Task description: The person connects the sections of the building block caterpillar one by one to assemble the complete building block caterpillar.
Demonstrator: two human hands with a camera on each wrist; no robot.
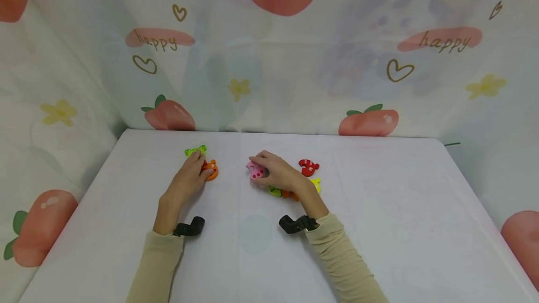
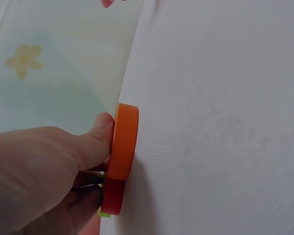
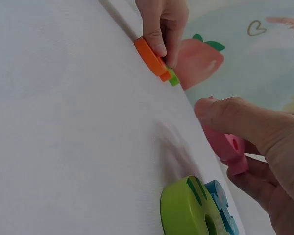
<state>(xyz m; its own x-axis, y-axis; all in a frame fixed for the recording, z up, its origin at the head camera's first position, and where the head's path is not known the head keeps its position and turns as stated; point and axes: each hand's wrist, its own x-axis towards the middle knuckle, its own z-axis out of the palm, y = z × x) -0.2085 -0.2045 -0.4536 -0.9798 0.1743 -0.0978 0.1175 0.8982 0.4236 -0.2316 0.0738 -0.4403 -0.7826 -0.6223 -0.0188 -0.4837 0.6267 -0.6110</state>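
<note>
My right hand (image 1: 278, 171) pinches a pink toy piece (image 1: 256, 170) with darker dots between thumb and fingers. In the right wrist view, the pink piece (image 3: 226, 144) is held off the white table, a shadow beside it. To the left, my left hand (image 1: 188, 176) rests over an orange piece (image 1: 212, 170) with a rounded bump. Its thumb touches the orange piece's (image 2: 125, 142) face, and its other fingertips are on a red piece (image 2: 113, 197) right against it. A bright green piece (image 1: 195, 150) lies just beyond those fingers, partly covered.
Beside my right wrist lie a striped red piece (image 1: 309, 168) and a partly hidden yellow piece (image 1: 316, 184). Under that hand are a green piece (image 1: 274, 191) and an orange one (image 1: 286, 194). A blue piece (image 3: 220, 200) shows behind the green one. Printed cloth (image 1: 290, 74) hangs behind the table.
</note>
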